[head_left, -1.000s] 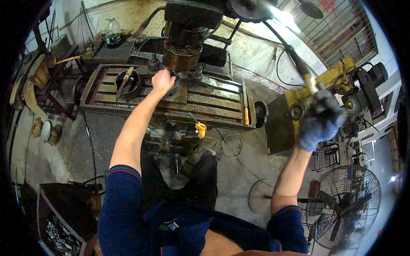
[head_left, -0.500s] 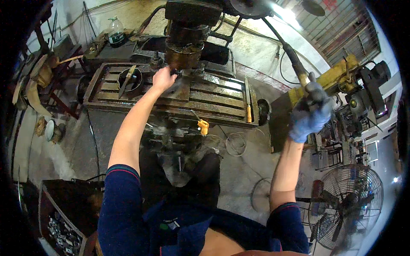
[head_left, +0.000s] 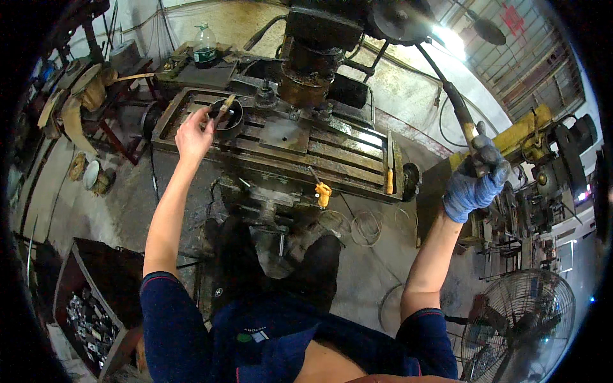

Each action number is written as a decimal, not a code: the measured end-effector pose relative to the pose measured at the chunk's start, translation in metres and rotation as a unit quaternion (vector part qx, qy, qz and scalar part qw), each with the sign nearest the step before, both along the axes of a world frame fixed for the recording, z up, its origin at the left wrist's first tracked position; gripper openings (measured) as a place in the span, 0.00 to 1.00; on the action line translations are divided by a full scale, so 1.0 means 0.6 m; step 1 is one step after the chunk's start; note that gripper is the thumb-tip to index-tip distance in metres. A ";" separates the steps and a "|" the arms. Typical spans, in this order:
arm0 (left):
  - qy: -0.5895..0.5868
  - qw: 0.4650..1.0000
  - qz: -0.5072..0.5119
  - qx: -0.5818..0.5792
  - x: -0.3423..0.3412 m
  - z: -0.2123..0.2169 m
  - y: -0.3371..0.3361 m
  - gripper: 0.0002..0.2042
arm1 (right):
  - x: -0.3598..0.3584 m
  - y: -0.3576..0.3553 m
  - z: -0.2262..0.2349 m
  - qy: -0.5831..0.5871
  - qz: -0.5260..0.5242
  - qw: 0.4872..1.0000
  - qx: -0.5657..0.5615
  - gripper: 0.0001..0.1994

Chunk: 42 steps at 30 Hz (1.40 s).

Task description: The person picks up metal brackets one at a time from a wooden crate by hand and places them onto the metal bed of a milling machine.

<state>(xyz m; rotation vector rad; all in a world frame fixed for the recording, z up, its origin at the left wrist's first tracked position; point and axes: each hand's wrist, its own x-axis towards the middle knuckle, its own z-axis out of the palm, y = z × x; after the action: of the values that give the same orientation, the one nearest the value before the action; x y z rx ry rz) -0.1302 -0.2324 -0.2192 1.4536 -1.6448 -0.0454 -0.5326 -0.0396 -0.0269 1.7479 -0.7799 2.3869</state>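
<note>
My bare left hand [head_left: 195, 135] is at the left end of the machine table [head_left: 255, 152]. Its thumb and fingers close on a brush [head_left: 225, 110] with a pale tip, which lies across a dark round bowl [head_left: 235, 122]. My fingers hide the brush's lower part. My right hand [head_left: 477, 175], in a blue-grey glove, is wrapped round the grip of a long machine lever [head_left: 458, 107] at the right. Between my hands, the dark spindle head [head_left: 306, 76] stands over a flat plate [head_left: 285, 134] with a small hole.
A yellow-handled tool [head_left: 323, 193] hangs at the table's front edge, and a long yellow-handled file [head_left: 390, 172] lies at its right end. A standing fan [head_left: 517, 325] is at lower right. A bin of metal pieces [head_left: 89, 325] sits at lower left. Cable coils [head_left: 367, 228] lie on the floor.
My left hand has moved left from beside the spindle to the brush at the bowl. My right hand stays on the lever. The view has shifted, and the plate with the hole shows more fully.
</note>
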 end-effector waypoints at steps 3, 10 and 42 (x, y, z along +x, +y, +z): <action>-0.116 0.993 0.016 0.024 0.006 -0.013 0.009 0.19 | 0.002 -0.002 0.000 -0.011 -0.003 1.000 -0.004 0.18; -0.133 0.990 -0.037 0.024 0.035 -0.050 -0.027 0.12 | -0.004 0.003 0.006 -0.021 0.003 1.000 0.012 0.18; 0.123 0.975 -0.143 0.116 -0.214 -0.070 -0.059 0.11 | 0.013 0.000 -0.030 -0.062 -0.026 0.997 0.021 0.20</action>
<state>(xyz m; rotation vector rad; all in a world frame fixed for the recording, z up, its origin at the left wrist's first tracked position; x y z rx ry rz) -0.2583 -0.2679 -0.2612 1.3075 -1.6686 -0.5759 -0.5245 -0.0396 -0.0452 1.5839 -0.8860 2.4813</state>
